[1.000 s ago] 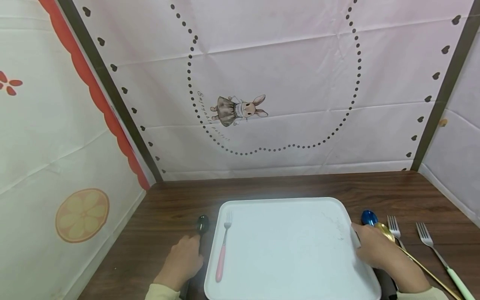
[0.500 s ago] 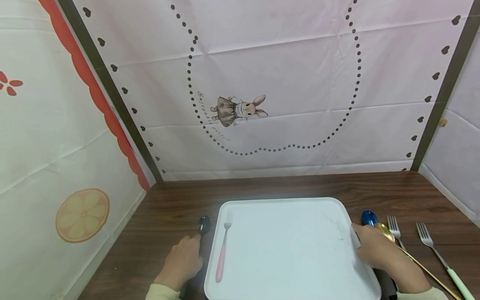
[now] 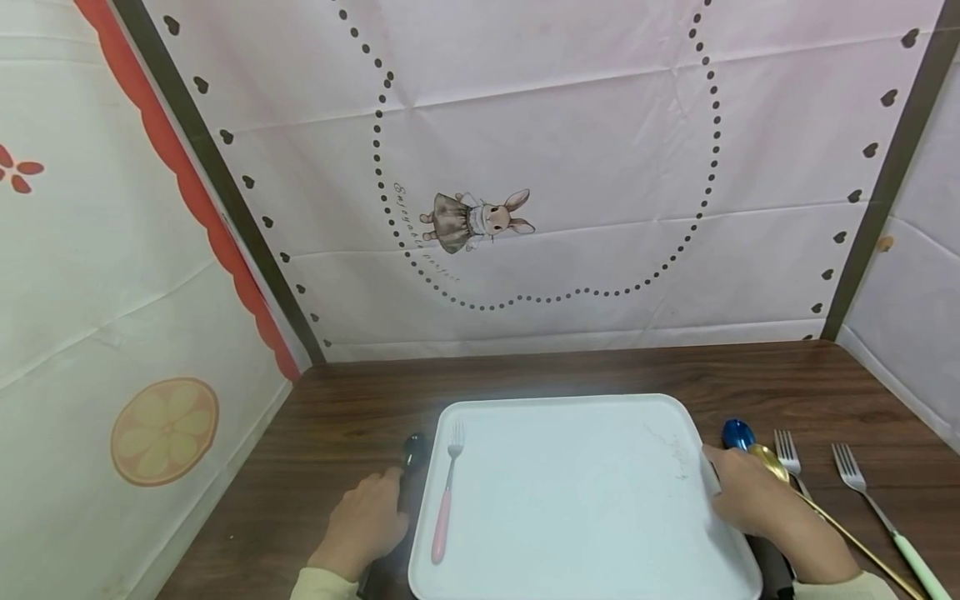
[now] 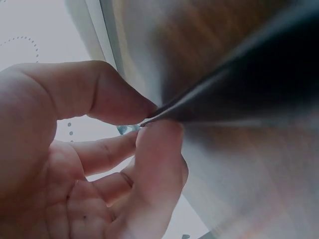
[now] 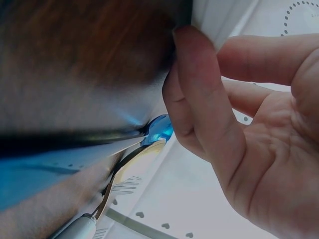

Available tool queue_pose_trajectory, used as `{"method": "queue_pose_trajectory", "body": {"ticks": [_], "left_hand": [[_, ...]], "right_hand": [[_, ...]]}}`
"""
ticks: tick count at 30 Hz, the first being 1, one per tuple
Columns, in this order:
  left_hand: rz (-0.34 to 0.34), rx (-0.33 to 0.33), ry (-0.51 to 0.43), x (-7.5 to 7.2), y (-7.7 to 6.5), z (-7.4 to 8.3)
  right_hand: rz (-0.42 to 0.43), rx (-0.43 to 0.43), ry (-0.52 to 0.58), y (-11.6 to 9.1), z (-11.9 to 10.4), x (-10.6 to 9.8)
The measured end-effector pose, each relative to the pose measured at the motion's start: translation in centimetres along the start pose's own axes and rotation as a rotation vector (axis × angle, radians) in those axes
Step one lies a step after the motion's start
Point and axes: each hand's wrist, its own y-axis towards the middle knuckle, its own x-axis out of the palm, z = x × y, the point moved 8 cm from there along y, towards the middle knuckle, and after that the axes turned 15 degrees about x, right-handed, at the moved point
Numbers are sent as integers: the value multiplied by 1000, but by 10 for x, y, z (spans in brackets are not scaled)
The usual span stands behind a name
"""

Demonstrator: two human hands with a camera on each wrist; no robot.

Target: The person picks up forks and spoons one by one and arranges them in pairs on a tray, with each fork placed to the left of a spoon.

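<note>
I read the left hand (image 3: 363, 525) at the lower left of the head view as the active side. Its thumb and fingers pinch the handle of the black spoon (image 3: 413, 450); the left wrist view shows the fingertips brought narrowly together on it. The spoon's bowl lies just beside the left edge of the white tray (image 3: 577, 500), at the lower centre of the frame.

Change noted: over the last second, the bowl shifts slightly toward the tray and presents a narrower outline. I judge this as a small turn of the handle within the pinch, so the spoon's angle beside the tray is being adjusted and is not yet settled.

The right hand (image 3: 757, 504), at the lower right, holds position. Its thumb and fingers close on the tray's right rim, and I judge that this grip steadies the tray.

The pink-handled fork (image 3: 444, 508) lies unmoved along the tray's left side. At the right of the frame, on the wooden table (image 3: 360, 400), I log the blue spoon (image 3: 738, 434), gold spoon (image 3: 768, 461), silver fork (image 3: 786, 452) and green-handled fork (image 3: 911, 560), all unshifted.
</note>
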Motion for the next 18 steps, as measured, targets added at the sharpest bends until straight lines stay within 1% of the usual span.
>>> {"method": "queue_pose_trajectory", "body": {"ticks": [5, 8, 18], "left_hand": [[-22, -41, 4, 0, 0, -2], [-24, -50, 3, 1, 1, -3], [13, -22, -18, -1, 3, 0]], "right_hand": [[5, -7, 0, -1, -1, -1], [5, -8, 3, -2, -1, -2], [-2, -10, 16, -2, 0, -1]]}}
